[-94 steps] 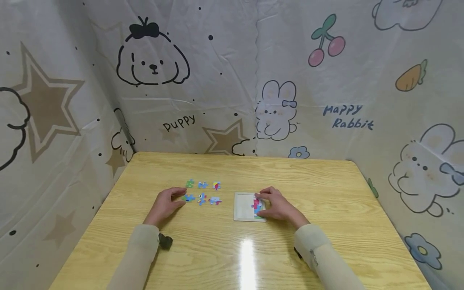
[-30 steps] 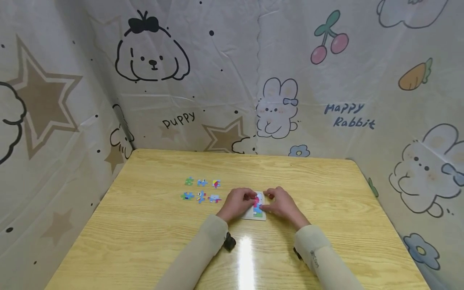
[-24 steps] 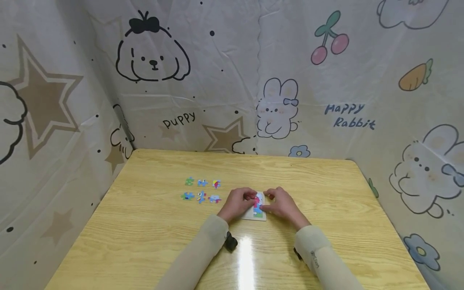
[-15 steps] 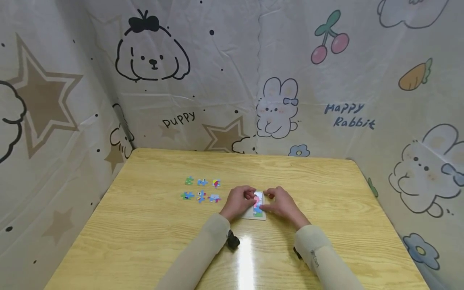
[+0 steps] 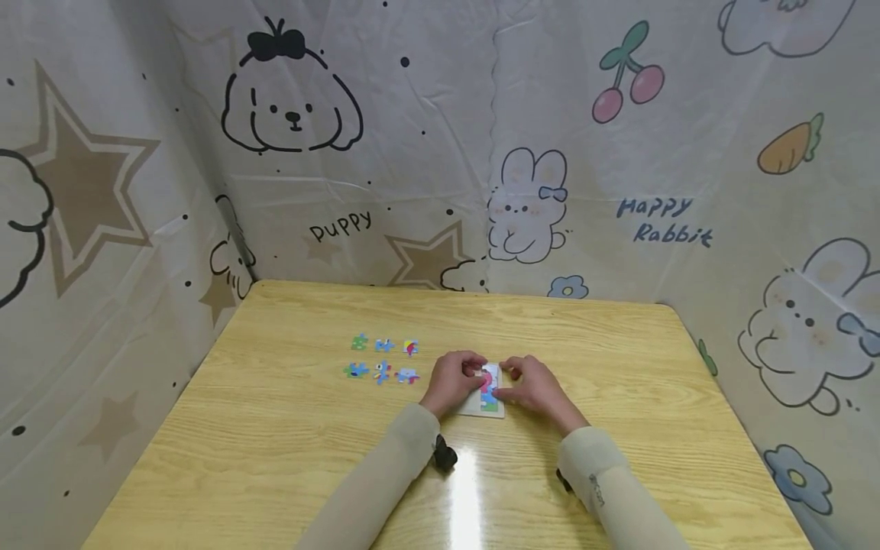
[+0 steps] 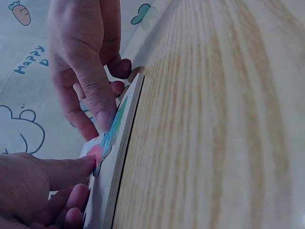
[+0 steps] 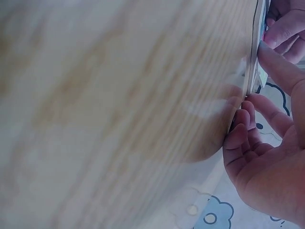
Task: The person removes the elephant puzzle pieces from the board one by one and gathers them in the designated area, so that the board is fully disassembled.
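Observation:
A small pale puzzle tray (image 5: 474,415) lies on the table between the hands, with pink, blue and green joined pieces (image 5: 490,399) along its right side. My left hand (image 5: 450,382) covers much of the tray's left part. In the left wrist view its thumb presses the pink piece (image 6: 97,151), and its other fingers curl by the tray edge. My right hand (image 5: 536,386) grips the tray's right side, thumb on the blue piece and fingertips at the edge. The right wrist view shows the right hand (image 7: 269,157) against the tray edge (image 7: 251,62). Exact finger contact behind the tray is hidden.
Several loose puzzle pieces lie in two rows left of the tray, among them a green one (image 5: 359,342), a yellow and red one (image 5: 410,347) and a blue one (image 5: 381,372). A patterned curtain (image 5: 426,168) hangs behind the wooden table (image 5: 289,443).
My left hand has come right from beside the loose pieces to the tray. The right hand has stayed at the tray's right side. Over the last second the hands have barely moved.

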Motion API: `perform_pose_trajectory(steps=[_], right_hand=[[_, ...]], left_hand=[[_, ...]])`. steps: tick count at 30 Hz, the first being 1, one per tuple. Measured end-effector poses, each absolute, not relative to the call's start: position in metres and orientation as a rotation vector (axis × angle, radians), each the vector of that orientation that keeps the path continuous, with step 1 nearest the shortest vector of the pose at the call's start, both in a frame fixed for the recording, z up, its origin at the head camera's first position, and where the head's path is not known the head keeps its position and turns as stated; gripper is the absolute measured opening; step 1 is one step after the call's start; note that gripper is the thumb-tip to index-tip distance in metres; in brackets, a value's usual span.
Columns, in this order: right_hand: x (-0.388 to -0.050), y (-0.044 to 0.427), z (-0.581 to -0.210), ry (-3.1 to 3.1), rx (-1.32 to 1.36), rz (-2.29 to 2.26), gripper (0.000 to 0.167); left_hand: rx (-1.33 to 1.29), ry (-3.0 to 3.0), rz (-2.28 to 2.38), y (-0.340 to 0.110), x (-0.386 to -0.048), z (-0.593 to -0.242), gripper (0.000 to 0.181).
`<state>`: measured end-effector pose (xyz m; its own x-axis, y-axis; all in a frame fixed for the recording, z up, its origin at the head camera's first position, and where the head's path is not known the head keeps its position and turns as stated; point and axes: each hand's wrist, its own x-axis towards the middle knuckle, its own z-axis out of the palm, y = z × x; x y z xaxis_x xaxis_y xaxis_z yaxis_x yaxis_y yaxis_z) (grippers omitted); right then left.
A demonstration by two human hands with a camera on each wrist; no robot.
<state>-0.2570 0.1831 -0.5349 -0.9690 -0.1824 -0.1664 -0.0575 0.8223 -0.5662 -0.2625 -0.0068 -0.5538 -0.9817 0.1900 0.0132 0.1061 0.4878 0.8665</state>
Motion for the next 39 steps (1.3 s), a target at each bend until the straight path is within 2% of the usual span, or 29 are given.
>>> perform_pose_trajectory(steps=[20, 39], right_hand=[[-0.2620, 0.1868, -0.5348, 2.751, -0.155, -0.871, 0.058], [-0.2595, 0.1842, -0.5339, 2.759, -0.161, -0.916, 0.042]], left_hand=[[0.332, 2.643, 1.480, -0.0096, -0.2664, -0.5554, 0.021], [0.382, 2.736, 1.352, -0.0098, -0.2687, -0.5556, 0.020]])
